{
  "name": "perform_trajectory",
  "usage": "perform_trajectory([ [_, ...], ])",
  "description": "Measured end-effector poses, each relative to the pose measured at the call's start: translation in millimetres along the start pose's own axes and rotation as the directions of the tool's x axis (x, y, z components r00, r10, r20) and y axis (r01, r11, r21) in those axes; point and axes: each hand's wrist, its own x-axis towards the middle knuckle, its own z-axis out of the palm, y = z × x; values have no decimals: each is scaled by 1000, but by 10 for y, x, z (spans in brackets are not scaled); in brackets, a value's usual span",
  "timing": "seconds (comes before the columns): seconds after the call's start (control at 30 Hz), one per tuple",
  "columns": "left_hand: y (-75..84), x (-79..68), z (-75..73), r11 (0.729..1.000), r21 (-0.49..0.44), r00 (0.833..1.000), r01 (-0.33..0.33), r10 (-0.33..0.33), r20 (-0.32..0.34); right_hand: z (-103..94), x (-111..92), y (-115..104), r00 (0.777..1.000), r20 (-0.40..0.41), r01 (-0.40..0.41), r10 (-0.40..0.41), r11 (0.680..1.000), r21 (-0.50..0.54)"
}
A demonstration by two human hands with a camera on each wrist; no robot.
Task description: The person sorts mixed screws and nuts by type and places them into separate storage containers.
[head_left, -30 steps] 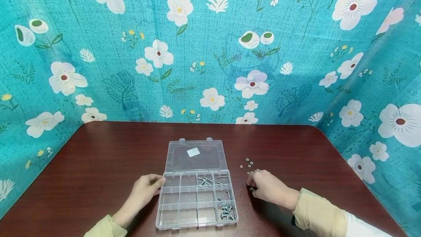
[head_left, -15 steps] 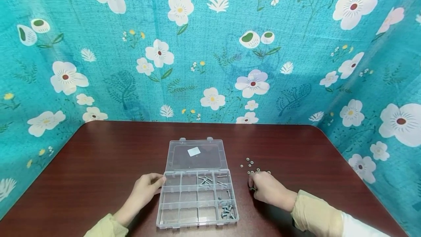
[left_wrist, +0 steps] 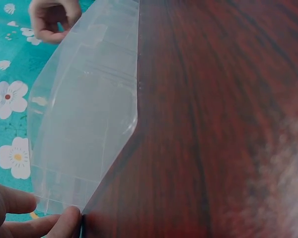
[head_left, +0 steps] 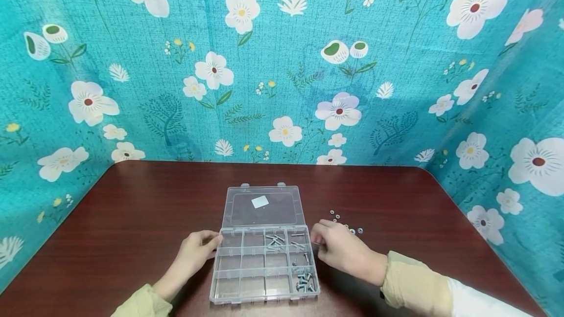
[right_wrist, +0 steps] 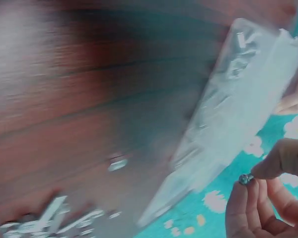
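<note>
A clear plastic compartment box (head_left: 252, 274) lies on the table with its lid (head_left: 264, 216) folded back. My left hand (head_left: 197, 252) holds its left wall near the far corner, thumb and fingers on either side of the edge in the left wrist view. Close to the right wall, my right hand (head_left: 343, 246) pinches a small metal screw (right_wrist: 245, 179) between thumb and fingertips, its round head showing in the right wrist view. Short bolts (head_left: 304, 283) fill the near right compartment. Longer screws (head_left: 275, 242) lie in a far compartment, with a few more beside them.
Several small rings or nuts (head_left: 360, 230) are scattered on the dark wooden table (head_left: 167, 199), right of the box and partly behind my right hand. The right wrist view shows loose metal pieces (right_wrist: 49, 218) on the tabletop. A turquoise floral cloth (head_left: 264, 62) hangs behind.
My right hand has moved left from the loose pieces to the box's right side, carrying the screw. My left hand stays at the box's left wall.
</note>
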Motion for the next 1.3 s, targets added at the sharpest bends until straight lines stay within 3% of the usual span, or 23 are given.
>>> perform_trajectory([
  [0.13, -8, 1, -8, 1000, 15, 1000, -7, 7, -1, 32, 116, -179, 997, -17, 78, -77, 996, 31],
  [0.33, -7, 0, -2, 1000, 5, 1000, -5, 5, -7, 136, 278, -406, 993, -2, 118, -119, 980, 163],
  [0.43, 1, 0, 8, 1000, -12, 1000, 7, -7, -9, 176, 331, -451, 994, 22, 96, -104, 967, 236],
  [0.63, 10, -1, 13, 1000, -8, 1000, -2, 2, -6, 110, 364, -397, 990, 138, -32, -12, 949, 313],
  [0.7, 8, -2, 18, 1000, -7, 1000, 3, -3, -12, 33, 360, -347, 987, 159, -34, -12, 958, 286],
  [0.87, 2, -2, 22, 1000, -8, 1000, 13, -13, -12, -228, 324, -217, 975, 207, 60, -83, 991, 116],
  [1.07, 2, -4, 5, 1000, 4, 1000, 0, 0, -15, -446, 244, -59, 964, 185, 207, -190, 975, -78],
  [1.3, -6, 12, 20, 1000, -7, 1000, 1, -1, -22, -473, 65, 229, 970, 153, 207, -189, 971, -115],
])
